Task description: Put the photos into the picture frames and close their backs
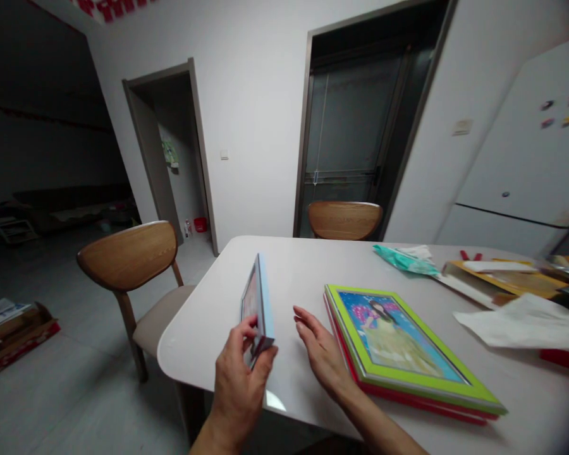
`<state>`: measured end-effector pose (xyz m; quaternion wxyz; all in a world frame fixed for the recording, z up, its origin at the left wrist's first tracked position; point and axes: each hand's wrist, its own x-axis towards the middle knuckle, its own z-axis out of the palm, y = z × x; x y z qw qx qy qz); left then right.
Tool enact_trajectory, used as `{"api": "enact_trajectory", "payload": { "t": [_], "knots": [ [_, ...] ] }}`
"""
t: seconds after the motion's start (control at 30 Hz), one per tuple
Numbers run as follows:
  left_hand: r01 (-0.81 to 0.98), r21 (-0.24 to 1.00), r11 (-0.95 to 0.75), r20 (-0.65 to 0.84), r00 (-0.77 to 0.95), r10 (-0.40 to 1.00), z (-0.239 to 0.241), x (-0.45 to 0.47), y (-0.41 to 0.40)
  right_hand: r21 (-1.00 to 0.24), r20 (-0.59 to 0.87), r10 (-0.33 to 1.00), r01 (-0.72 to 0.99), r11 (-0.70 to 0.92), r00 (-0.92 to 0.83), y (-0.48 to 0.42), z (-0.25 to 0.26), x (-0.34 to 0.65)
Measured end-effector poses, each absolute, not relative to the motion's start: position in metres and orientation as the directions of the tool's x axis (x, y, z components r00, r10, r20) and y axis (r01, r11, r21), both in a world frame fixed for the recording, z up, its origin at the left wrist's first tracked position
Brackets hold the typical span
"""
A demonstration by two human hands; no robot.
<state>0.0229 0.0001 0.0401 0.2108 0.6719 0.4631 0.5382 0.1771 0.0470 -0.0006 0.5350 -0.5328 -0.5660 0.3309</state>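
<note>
My left hand (244,366) grips the near end of a light-blue picture frame (264,297), thumb on one side and fingers on the other. The frame stands on edge over the table, its picture side facing left. My right hand (317,347) is open and empty, fingers stretched forward, between that frame and a stack of picture frames. On top of the stack lies a lime-green picture frame (403,335) with a photo of a person in a yellow dress. Red and silver edges of other frames show beneath it.
The white table (294,265) has a teal packet (405,259), a tan envelope (507,278) and white paper (526,322) on its right side. Wooden chairs stand at the left (130,256) and the far side (345,219). A cardboard box (21,341) is on the floor.
</note>
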Motion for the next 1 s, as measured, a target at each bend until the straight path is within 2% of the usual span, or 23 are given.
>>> {"api": "enact_trajectory", "payload": {
  "t": [0.13,0.27,0.37,0.5,0.6,0.73,0.87,1.0],
  "knots": [
    [0.211,0.883,-0.419,0.465,-0.273,0.842,0.04,0.008,0.0,-0.892,0.301,0.947,0.318,0.32,-0.109,0.04,0.001,0.154],
    [0.123,0.919,-0.376,0.394,-0.344,0.852,0.028,-0.005,-0.006,-0.781,0.349,0.891,0.435,0.448,-0.29,0.031,-0.007,0.148],
    [0.153,0.949,-0.274,0.311,-0.347,0.885,0.013,-0.014,-0.009,-0.689,0.359,0.865,0.526,0.498,-0.349,0.028,-0.015,0.155],
    [0.29,0.94,-0.179,0.266,-0.298,0.917,-0.009,-0.021,-0.009,-0.606,0.353,0.867,0.62,0.498,-0.351,0.028,-0.023,0.17],
    [0.493,0.855,-0.161,0.292,-0.201,0.935,-0.023,-0.022,-0.007,-0.559,0.376,0.859,0.655,0.509,-0.347,0.03,-0.026,0.18],
    [0.736,0.611,-0.29,0.406,0.023,0.914,-0.039,-0.02,-0.004,-0.515,0.39,0.848,0.679,0.523,-0.358,0.031,-0.024,0.187],
    [0.813,0.473,-0.34,0.407,0.14,0.903,-0.043,-0.016,-0.001,-0.496,0.364,0.86,0.706,0.505,-0.358,0.032,-0.015,0.187],
    [0.807,0.472,-0.355,0.333,0.21,0.919,-0.031,-0.012,0.002,-0.47,0.35,0.834,0.69,0.551,-0.427,0.036,-0.003,0.182]
  ]
}}
